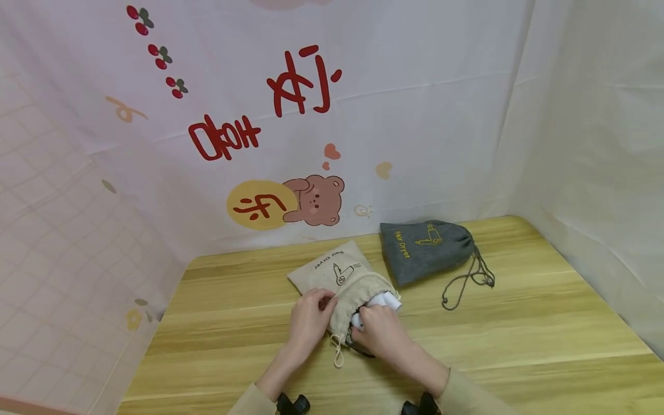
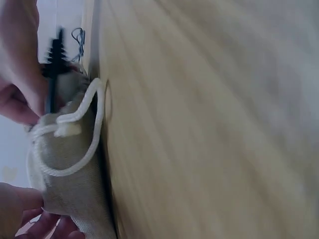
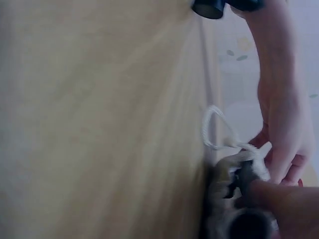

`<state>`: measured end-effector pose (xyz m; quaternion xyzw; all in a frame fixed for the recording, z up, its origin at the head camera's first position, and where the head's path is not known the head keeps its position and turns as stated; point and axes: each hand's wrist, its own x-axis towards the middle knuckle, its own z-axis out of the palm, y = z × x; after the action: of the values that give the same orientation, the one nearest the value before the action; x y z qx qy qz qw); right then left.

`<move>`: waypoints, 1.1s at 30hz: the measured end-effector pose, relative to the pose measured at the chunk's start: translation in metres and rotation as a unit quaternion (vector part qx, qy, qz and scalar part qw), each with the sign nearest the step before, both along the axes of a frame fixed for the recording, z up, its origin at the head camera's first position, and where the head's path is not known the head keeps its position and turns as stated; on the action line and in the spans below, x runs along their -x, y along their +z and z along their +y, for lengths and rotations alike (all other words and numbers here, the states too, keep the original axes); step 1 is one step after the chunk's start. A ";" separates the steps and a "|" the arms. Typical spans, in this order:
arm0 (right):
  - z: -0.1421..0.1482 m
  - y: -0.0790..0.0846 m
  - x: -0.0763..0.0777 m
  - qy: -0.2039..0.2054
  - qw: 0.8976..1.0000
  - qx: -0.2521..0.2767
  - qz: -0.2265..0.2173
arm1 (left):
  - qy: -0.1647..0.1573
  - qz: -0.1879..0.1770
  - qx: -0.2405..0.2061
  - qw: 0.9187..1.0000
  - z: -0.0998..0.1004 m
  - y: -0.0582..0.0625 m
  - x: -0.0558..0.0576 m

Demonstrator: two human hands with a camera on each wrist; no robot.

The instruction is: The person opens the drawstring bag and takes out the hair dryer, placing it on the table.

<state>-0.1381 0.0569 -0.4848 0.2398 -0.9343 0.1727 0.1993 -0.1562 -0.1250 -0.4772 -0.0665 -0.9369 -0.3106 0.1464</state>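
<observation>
A beige drawstring bag (image 1: 321, 271) printed "Hair Dryer" lies on the table with its gathered mouth toward me. My left hand (image 1: 309, 323) pinches the bag's cloth at its left side. At the mouth, my right hand (image 1: 383, 328) grips a white hair dryer (image 1: 386, 300), partly inside the bag. In the left wrist view, the dryer's black cord end (image 2: 56, 64) with its ribbed sleeve sticks out beside my right hand (image 2: 20, 59). A white drawstring loop (image 2: 97, 119) hangs at the mouth. The bag and hand hide most of the dryer.
A dark grey drawstring bag (image 1: 425, 251), also printed "Hair Dryer", lies behind and to the right, its cord (image 1: 461, 282) trailing onto the wooden table (image 1: 233, 323). A printed white cloth (image 1: 441, 115) hangs behind the table, with cloth on both sides.
</observation>
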 end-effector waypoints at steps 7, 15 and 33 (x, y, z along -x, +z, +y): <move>0.002 -0.004 -0.010 -0.003 0.995 -0.017 0.100 | 0.003 -0.009 -0.004 1.000 -0.007 0.004 0.007; 0.003 -0.004 -0.021 -0.014 0.991 -0.026 0.130 | 0.009 -0.011 -0.014 1.000 -0.012 0.005 0.019; -0.003 0.002 0.009 -0.050 0.997 0.005 -0.063 | -0.009 -0.055 -0.067 0.996 -0.013 0.006 0.025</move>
<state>-0.1472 0.0541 -0.4823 0.1805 -0.9551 0.1817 0.1492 -0.1813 -0.1378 -0.4714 -0.0474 -0.9199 -0.3772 0.0958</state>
